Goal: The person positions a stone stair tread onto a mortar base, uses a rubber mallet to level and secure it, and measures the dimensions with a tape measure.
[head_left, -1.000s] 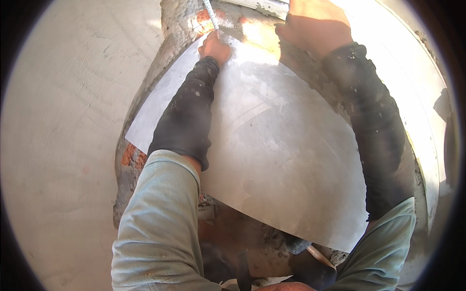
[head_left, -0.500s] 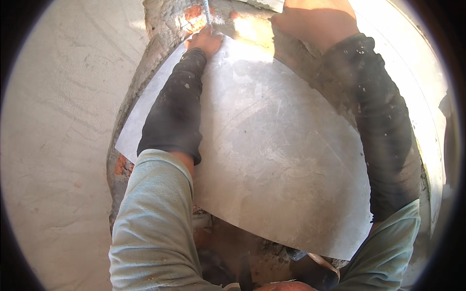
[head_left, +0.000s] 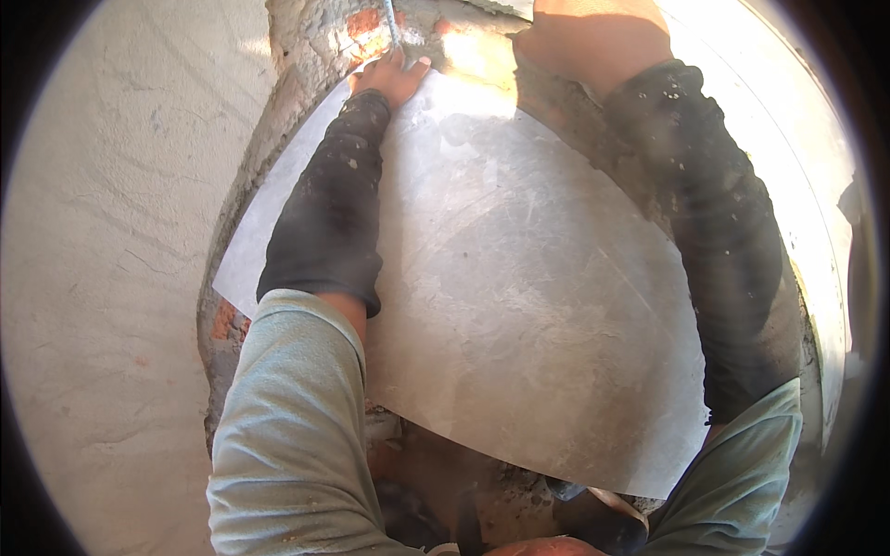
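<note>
A large grey slab [head_left: 519, 278] with a curved outline and a marbled surface lies in front of me. My left hand [head_left: 394, 79] rests at its narrow far end, fingers spread and thumb pointing to the right. Just beyond those fingers, a thin pale strip like a tape measure blade [head_left: 389, 23] runs out past the top edge of the view. Whether the fingers touch it I cannot tell. My right hand [head_left: 598, 42] is raised at the upper right, close to the camera. Its fingers are cut off or hidden, so anything it holds cannot be seen.
Pale plastered surface [head_left: 111, 232] fills the left side. A rough mortar border with exposed red brick [head_left: 366, 32] surrounds the slab. On the right is a bright curved surface [head_left: 816, 185]. Dark footwear [head_left: 607, 524] shows below the slab's near edge.
My left thumb has lifted out to the right, away from the other fingers. The right hand has shifted slightly left, and the slab looks nearly unmoved.
</note>
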Available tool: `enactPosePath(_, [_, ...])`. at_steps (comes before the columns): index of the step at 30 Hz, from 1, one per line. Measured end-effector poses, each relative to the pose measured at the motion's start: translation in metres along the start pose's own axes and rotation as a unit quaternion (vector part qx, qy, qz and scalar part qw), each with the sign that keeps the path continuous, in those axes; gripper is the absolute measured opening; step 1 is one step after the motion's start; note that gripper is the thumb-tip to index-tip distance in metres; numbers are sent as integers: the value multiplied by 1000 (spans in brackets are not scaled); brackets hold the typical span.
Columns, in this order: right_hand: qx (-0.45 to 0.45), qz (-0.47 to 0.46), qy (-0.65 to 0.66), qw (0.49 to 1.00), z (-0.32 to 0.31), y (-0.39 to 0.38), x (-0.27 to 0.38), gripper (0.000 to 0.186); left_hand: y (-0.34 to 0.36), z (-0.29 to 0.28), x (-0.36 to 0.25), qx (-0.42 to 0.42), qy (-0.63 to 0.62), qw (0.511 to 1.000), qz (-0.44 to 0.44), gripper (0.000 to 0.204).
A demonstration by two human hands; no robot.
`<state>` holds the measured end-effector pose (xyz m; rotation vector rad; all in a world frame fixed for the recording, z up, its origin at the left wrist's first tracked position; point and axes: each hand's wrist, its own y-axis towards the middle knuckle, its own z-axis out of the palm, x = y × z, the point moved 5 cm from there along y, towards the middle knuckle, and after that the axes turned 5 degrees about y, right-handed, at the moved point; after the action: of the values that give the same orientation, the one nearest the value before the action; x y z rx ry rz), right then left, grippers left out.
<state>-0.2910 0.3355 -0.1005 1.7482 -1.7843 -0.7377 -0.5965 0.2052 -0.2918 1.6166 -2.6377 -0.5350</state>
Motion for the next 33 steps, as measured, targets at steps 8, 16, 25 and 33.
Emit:
enactPosePath(8, [-12, 11, -21, 1000, 11, 5, -3, 20, 1, 1, -3, 4, -9, 1000, -8, 90])
enactPosePath(16, [-33, -22, -73, 997, 2, -11, 16, 27, 3, 4, 3, -20, -19, 1000, -6, 92])
enactPosePath(25, [-99, -120, -98, 983, 1, -20, 14, 29, -1, 1, 3, -10, -64, 998, -13, 91])
enactPosePath(33, [-57, -68, -122, 989, 2, -20, 11, 31, -4, -1, -3, -8, -22, 1000, -12, 90])
